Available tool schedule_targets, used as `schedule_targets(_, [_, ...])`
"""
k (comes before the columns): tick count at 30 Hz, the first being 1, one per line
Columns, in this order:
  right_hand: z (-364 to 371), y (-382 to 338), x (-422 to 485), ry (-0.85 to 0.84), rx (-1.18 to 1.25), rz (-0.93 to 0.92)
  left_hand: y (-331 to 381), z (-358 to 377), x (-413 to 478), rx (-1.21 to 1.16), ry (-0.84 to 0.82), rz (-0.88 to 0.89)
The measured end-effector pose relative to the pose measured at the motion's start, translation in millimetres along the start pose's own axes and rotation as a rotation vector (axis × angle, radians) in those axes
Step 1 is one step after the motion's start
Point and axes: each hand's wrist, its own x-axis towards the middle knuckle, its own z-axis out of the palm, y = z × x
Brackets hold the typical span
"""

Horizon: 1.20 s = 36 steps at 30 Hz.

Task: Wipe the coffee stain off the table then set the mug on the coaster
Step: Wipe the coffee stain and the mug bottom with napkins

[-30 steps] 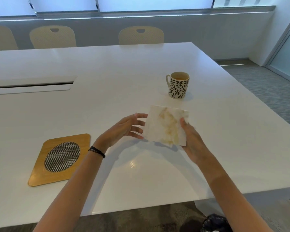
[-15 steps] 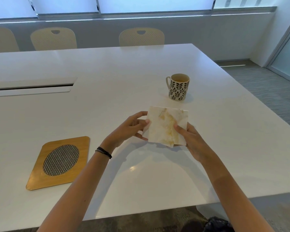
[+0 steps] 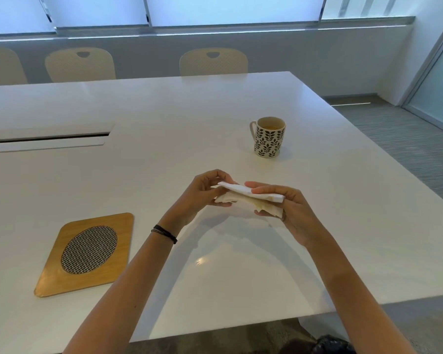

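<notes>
A white paper napkin with yellow-brown coffee marks is held above the white table, folded over on itself. My left hand pinches its left end and my right hand grips its right end, fingers laid over the top. A mug with a black leaf pattern and a little coffee inside stands upright beyond my hands, to the right. The wooden coaster with a woven oval centre lies flat at the near left, apart from both hands. I see no stain on the table surface.
A long cable slot runs across the table's left side. Several cream chairs, one of them, stand at the far edge. The table's right edge drops to grey carpet. A dark bag sits below the near edge.
The napkin was open with its stained face toward me; now both hands have folded it in half, stain inward. The mug and coaster have not moved.
</notes>
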Motion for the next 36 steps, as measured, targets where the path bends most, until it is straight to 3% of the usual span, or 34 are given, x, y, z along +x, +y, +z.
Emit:
schedule_targets(4, [-6.7,3.5,-6.5,-0.087,0.06,-0.014,-1.2,-1.6,0.1,-0.057,-0.012,-0.026])
schedule_targets(7, [-9.9,2.9,-10.5,-0.173,-0.074,-0.011,-2.9,-0.9,0.1,-0.067,0.01,-0.045])
schedule_targets(11, [-11.0,1.1,-13.9,-0.179,-0.712,-0.054,-4.6,1.9,0.8,0.04,0.066,-0.051])
schedule_targets(15, [-1.4,9.9,-16.9,0.016,-1.154,-0.32,-6.2,6.9,2.0,0.143,0.079,-0.058])
schedule_targets(19, [2.3,18.3,-18.0,0.166,-1.148,-0.418,-8.9,7.4,3.4,0.166,-0.002,-0.093])
schedule_targets(25, [-6.2,33.0,-21.8,0.07,-1.209,-0.324,-20.8,-13.3,2.3,0.106,-0.314,-0.279])
schedule_targets(27, [-6.5,37.8,-21.9,-0.013,-1.263,-0.309,-24.4,-22.4,2.4,0.123,-0.339,-0.308])
schedule_targets(30, [-3.4,45.8,-19.7,-0.129,-1.299,-0.238,-30.0,-32.3,5.1,0.194,-0.198,-0.239])
schedule_targets(36, [2.3,54.9,-24.5,-0.194,-1.387,-0.175,-43.0,-49.0,9.7,0.646,0.212,-0.019])
